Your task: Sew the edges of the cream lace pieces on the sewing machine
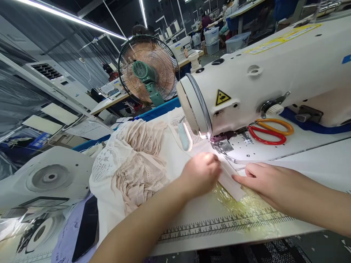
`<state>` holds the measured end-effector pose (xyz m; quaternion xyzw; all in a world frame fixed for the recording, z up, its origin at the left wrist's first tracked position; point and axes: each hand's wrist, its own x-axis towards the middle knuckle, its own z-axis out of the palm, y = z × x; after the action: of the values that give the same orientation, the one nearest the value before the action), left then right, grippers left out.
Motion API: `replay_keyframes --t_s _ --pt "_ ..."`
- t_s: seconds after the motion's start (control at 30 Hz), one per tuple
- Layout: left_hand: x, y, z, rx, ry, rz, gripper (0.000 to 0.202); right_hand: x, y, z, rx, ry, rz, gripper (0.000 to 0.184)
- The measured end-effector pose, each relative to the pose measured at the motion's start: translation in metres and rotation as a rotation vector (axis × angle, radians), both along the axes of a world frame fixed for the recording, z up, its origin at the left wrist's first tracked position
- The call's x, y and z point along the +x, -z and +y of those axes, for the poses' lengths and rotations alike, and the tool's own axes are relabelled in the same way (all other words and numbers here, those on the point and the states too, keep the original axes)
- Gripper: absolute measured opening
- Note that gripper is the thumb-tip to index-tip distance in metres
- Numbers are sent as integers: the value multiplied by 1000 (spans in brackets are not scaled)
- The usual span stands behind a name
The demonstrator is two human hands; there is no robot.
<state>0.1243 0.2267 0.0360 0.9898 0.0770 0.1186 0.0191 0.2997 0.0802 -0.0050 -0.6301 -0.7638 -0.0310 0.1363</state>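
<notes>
A pale strip of fabric [231, 182] lies on the machine bed in front of the needle area of a white sewing machine [246, 80]. My left hand [201, 173] is closed at the left edge of this fabric, its fingertips pinched and slightly blurred. On the strip's other side, my right hand [259, 179] rests low with the index finger stretched out, touching the fabric's edge. The presser foot [223, 144] sits just beyond both hands. Pale lace fabric [196, 137] continues behind the needle.
Gathered beige lace garments [139, 160] are heaped left. Red-and-orange-handled scissors [270, 131] lie beside the needle area. A ruler tape [219, 226] runs along the table's front. A phone [87, 228] lies at lower left, near another machine [52, 179]. A fan [149, 71] stands behind.
</notes>
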Motion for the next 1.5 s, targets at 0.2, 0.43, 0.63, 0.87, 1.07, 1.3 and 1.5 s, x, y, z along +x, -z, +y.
replay_keyframes --t_s 0.2,0.43,0.63,0.87,1.07,1.3,1.5 --pt "-4 7 -25 127 71 92 31 0 6 9 56 -18 -54 50" --pt "-5 5 -9 169 80 107 25 -3 -12 25 -219 10 -154 55" --pt "-4 2 -2 205 83 118 20 -16 -49 38 -535 91 -206 67" --pt "-2 2 9 260 89 127 23 -28 -59 52 -681 142 -205 75" --pt "-2 5 21 277 86 113 23 -35 -70 59 -769 166 -220 77" --pt "-1 11 37 309 75 72 23 -35 -61 58 -682 161 -233 70" --pt "0 13 45 253 -22 124 21 -35 -41 45 -601 177 -218 70"
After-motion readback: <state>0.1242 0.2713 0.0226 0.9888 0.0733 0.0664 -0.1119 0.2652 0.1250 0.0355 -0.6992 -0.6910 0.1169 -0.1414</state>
